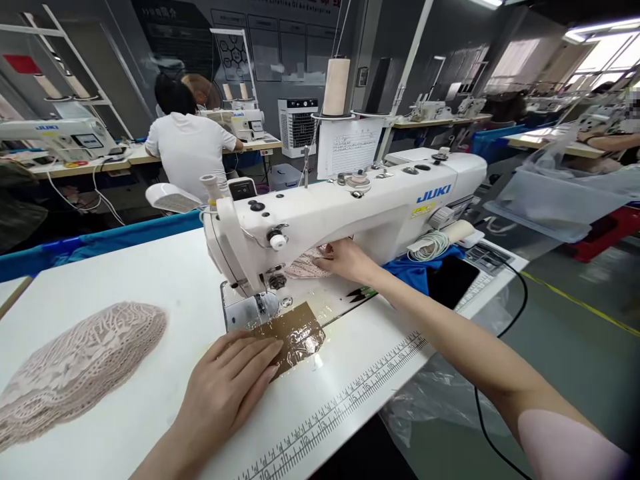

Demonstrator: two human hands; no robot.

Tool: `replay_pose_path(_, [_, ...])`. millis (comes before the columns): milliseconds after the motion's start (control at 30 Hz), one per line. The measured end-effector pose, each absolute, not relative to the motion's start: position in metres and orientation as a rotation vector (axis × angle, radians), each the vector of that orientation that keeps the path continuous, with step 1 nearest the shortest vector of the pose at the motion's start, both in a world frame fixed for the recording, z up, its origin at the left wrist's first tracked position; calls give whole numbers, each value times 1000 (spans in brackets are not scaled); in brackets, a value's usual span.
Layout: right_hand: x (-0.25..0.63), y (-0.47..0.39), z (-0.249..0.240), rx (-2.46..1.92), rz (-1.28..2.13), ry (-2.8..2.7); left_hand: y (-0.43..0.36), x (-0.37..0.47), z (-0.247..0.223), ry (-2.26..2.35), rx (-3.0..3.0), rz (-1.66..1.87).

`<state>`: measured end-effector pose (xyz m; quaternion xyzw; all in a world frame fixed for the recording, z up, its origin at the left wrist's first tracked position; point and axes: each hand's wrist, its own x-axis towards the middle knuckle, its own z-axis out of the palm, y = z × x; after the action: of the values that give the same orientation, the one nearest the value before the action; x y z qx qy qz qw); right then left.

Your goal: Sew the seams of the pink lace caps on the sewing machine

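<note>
A white JUKI sewing machine (385, 193) stands on the white table in front of me. My left hand (230, 373) lies flat, fingers stretched out, over the edge of a brown taped patch (295, 333) beside the needle area. Under the machine's arm, my right hand (347, 260) pinches the edge of a pink lace piece (307, 263), partly hidden behind the machine. A stack of pale pink lace pieces (90, 360) rests on the table at the left. Green-handled snips (364, 293) lie just below my right wrist.
A printed ruler (340, 410) runs along the table's front edge. Right of the machine are a blue cloth (410, 273), a black phone (453, 283) and a coil of cord (430, 245). A person in a white shirt (187, 153) sits ahead; a clear bin (555, 197) stands right.
</note>
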<state>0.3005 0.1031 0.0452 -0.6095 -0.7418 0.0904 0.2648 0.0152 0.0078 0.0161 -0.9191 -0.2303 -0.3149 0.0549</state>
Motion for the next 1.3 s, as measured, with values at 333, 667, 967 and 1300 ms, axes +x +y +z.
replay_pose_path(333, [286,72,57,-1469,412,-2014,7,9,6,-939,-2814,-995])
replay_pose_path(667, [202,-20,36,-837,1259,-2261,8,9,6,-1783,-2895,-707])
replay_pose_path(967, [220,11,37,-1130,1176,-2035,5,13,14,-1999,-3039,-943])
replay_pose_path(1300, [215,47,37,-1175,1750,-1963,8,10,14,-1885,-3017,-1116])
